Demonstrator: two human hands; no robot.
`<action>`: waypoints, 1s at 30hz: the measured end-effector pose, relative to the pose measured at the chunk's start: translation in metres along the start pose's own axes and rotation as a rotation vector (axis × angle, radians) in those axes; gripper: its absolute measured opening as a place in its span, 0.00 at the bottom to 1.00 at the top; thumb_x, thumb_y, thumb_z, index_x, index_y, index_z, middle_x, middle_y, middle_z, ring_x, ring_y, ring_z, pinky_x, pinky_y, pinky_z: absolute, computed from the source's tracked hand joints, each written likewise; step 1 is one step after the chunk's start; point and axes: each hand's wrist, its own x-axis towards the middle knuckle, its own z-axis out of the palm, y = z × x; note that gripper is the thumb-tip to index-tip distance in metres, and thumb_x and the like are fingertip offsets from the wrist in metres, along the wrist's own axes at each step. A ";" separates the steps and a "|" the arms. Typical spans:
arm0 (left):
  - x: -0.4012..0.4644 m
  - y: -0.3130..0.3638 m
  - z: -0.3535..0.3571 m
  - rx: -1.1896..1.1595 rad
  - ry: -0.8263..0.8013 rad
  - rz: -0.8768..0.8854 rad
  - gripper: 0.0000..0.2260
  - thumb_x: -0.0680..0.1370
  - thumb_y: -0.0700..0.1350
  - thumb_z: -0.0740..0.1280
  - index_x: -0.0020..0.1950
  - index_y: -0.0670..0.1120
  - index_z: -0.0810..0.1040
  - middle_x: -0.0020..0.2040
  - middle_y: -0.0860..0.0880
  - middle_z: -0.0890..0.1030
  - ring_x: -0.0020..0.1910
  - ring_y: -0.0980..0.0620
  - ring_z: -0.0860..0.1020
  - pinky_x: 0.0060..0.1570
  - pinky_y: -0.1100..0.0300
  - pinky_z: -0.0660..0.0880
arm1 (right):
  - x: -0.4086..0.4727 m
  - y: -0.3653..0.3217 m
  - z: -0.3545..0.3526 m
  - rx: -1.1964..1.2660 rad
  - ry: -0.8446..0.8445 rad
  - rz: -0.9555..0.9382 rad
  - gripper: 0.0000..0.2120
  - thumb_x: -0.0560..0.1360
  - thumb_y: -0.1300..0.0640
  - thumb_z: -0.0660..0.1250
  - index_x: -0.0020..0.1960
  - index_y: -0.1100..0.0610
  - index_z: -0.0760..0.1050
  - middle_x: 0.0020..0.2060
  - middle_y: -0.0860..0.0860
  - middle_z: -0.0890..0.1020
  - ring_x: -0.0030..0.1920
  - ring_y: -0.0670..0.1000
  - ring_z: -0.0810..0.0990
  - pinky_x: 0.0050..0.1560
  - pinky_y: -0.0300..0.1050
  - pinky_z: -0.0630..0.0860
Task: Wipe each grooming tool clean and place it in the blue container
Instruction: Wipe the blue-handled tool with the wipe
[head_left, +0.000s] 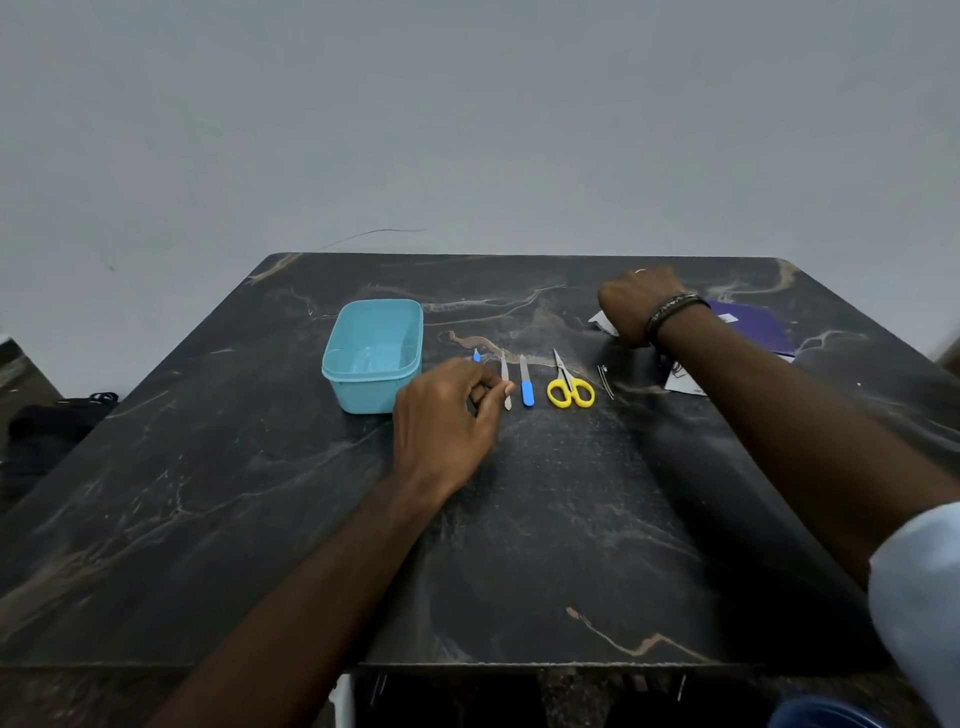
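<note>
Resting on a dark marble-patterned table (260, 519) with pale brown veins, the left hand (447, 415) lies just right of the open light-blue rectangular plastic container (371, 353). Its fingers (493, 387) are curled loosely together, with the tips touching or nearly touching the lower end of a slim silver metal tool (505, 382); whether they actually grip it cannot be told. A small blue-tipped tool (476, 356) peeks out just beyond the knuckles, mostly hidden by the hand.

The remaining grooming tools lie in a row to the right, all roughly parallel and apart from one another: a nail file with a blue handle (527, 382), then small scissors with yellow plastic loops (569, 384), then a thin dark metal piece (605, 380) too small to identify. The container looks empty, though its inside is glossy and hard to read.

The right hand (639, 306) is far out at the table's back right, closed into a fist over white paper or tissue (602, 322); what it clamps cannot be made out. A dark beaded bracelet (670, 312) circles that wrist, and a pale sleeve (914, 597) shows at the forearm. Beyond the wrist lies a purple flat packet (753, 327), with a white printed card (685, 382) partly under the forearm. A grey wall (467, 130) rises behind.
</note>
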 end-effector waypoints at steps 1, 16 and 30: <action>0.000 0.000 0.000 0.007 -0.003 -0.009 0.05 0.73 0.47 0.74 0.43 0.46 0.83 0.37 0.52 0.82 0.34 0.54 0.77 0.36 0.52 0.78 | -0.001 0.000 0.000 0.016 0.006 0.003 0.07 0.71 0.60 0.68 0.49 0.55 0.77 0.51 0.56 0.83 0.53 0.60 0.81 0.44 0.49 0.74; 0.001 0.009 -0.002 0.283 -0.036 -0.363 0.09 0.78 0.47 0.64 0.44 0.45 0.82 0.35 0.46 0.80 0.34 0.48 0.75 0.34 0.57 0.70 | -0.102 -0.013 -0.007 1.242 0.506 0.136 0.04 0.70 0.53 0.77 0.39 0.54 0.84 0.31 0.47 0.84 0.28 0.43 0.77 0.30 0.37 0.72; 0.008 0.017 0.002 0.476 -0.287 -0.395 0.20 0.78 0.56 0.63 0.31 0.47 0.68 0.30 0.49 0.72 0.33 0.50 0.75 0.32 0.58 0.65 | -0.110 -0.035 0.026 1.444 0.555 0.192 0.09 0.69 0.57 0.77 0.40 0.52 0.77 0.33 0.45 0.81 0.31 0.39 0.78 0.34 0.30 0.74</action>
